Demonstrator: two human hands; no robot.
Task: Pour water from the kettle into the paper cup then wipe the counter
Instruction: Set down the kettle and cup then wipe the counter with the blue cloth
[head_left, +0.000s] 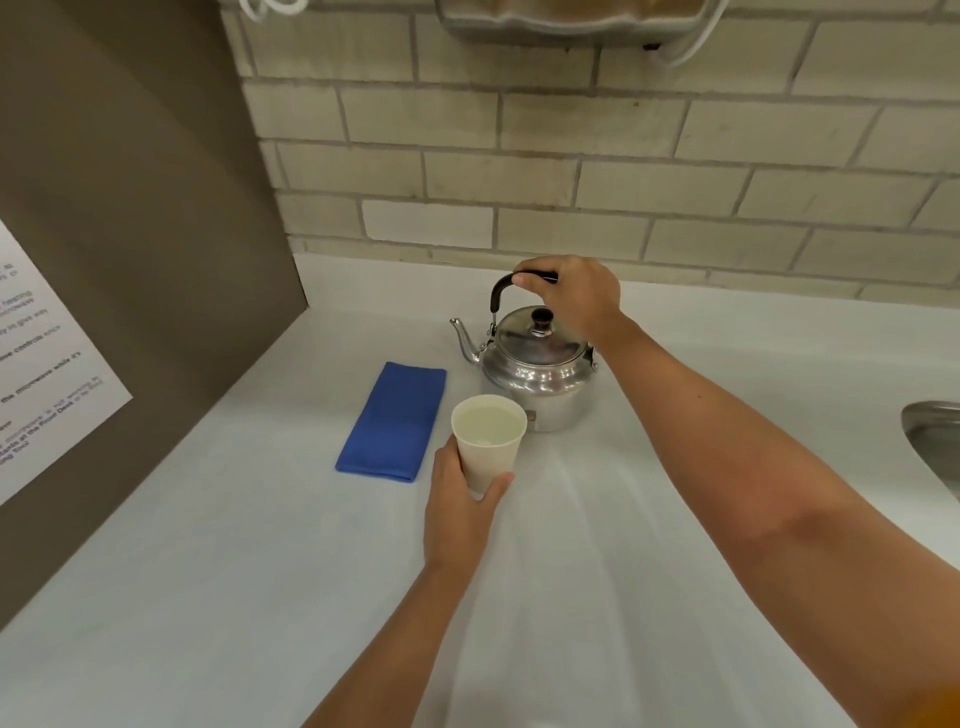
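A shiny steel kettle (535, 369) stands upright on the white counter (260, 545), its spout pointing left and its lid on. My right hand (576, 299) grips its black arched handle from above. Just in front of the kettle is a white paper cup (491, 447) holding water nearly to the rim. My left hand (457, 512) wraps around the cup's lower part. A folded blue cloth (392, 421) lies flat on the counter to the left of the cup and kettle, touched by neither hand.
A brick wall (571, 171) runs behind the counter. A brown panel (130, 208) with a printed white notice (47, 374) closes off the left side. A steel sink's rim (932, 441) shows at the right edge. A dispenser (566, 21) hangs on the wall above.
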